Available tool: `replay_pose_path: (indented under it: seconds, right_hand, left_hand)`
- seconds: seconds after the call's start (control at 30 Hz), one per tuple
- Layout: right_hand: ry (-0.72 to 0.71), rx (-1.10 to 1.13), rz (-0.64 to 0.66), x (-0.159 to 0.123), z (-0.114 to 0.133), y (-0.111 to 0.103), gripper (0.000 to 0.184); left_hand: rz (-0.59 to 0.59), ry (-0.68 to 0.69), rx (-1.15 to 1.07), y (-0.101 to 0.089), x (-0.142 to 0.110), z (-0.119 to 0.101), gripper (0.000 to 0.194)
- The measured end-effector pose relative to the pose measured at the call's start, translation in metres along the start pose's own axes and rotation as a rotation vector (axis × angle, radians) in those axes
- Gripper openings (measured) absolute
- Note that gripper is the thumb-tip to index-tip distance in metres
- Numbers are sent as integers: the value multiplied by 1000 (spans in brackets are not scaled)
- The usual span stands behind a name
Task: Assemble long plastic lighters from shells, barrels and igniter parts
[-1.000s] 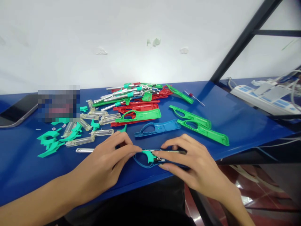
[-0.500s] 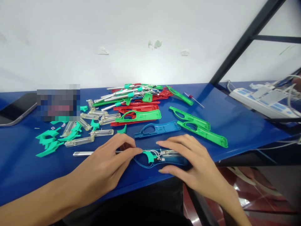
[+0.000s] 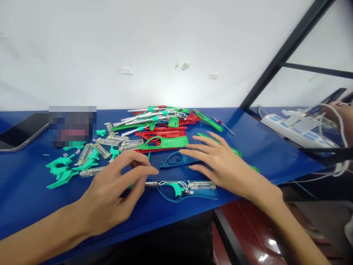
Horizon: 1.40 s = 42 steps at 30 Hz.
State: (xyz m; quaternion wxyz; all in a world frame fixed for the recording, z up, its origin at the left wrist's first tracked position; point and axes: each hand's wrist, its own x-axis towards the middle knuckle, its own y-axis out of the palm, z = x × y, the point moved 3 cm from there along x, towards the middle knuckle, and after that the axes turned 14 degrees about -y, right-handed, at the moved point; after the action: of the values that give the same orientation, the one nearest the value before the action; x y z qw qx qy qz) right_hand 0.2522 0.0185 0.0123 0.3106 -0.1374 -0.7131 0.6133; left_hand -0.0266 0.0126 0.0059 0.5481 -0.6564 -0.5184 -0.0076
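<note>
In front of me lies a blue lighter handle half (image 3: 204,197), open side up. Inside it sit a clear fuel tank (image 3: 202,185), a teal trigger (image 3: 177,189) and thin white wires. A metal tube (image 3: 151,184) runs left from it, passing behind my left hand (image 3: 118,187). That hand hovers around the tube with bent fingers slightly apart, and a bit of teal shows between them. My right hand (image 3: 217,158) is spread open above a second blue handle half (image 3: 176,159), partly covering it and green handle halves. Whether its fingertips touch anything I cannot tell.
Several teal triggers (image 3: 62,171) and clear tanks (image 3: 100,150) lie left. Behind are a green handle half (image 3: 171,142), red halves and a pile of tubes (image 3: 146,119). A screwdriver (image 3: 223,126), phone (image 3: 24,130) and white power strip (image 3: 292,125) lie around. Another person's hand (image 3: 342,110) is far right.
My right hand has left the near blue handle half and moved up to the farther one. My left hand has drawn back leftward from the trigger. The view has shifted slightly.
</note>
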Motion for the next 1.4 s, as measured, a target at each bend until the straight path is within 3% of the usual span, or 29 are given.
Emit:
replay_pose_path:
  seconds: [0.1, 0.23, 0.4, 0.57, 0.63, 0.77, 0.93, 1.03, 1.13, 1.27, 1.4]
  right_hand:
    - [-84, 47, 70, 17, -2, 4, 35]
    - [-131, 79, 53, 31, 0, 6, 34]
    - [-159, 68, -46, 34, 4, 4, 35]
    - [-157, 4, -271, 23, 21, -22, 51]
    - [-108, -34, -277, 15, 31, -32, 57]
    - [7, -9, -170, -4, 46, -35, 59]
    - [242, 61, -279, -34, 45, -26, 49]
    - [338, 91, -267, -49, 42, -17, 48]
    - [322, 96, -179, -54, 43, -11, 59]
    - [258, 135, -103, -44, 45, -13, 58]
    - [210, 169, -167, -35, 48, -16, 56]
  left_hand:
    - [-111, -9, -3, -10, 5, 2, 33]
    - [-184, -17, -21, -19, 8, 2, 33]
    - [-174, 70, -29, -19, 7, 1, 33]
    - [-201, -3, -61, -19, 5, -3, 38]
    - [-177, -15, -60, -17, 4, -6, 42]
    - [-126, 40, -32, -13, 1, -6, 44]
    - [52, 55, -21, -2, -1, 4, 31]
    - [115, 23, -43, 0, -4, 6, 29]
    - [150, 2, -25, 1, -6, 6, 28]
    - [163, -4, -29, 2, -7, 6, 27]
    - [202, -17, -29, 3, -8, 5, 26]
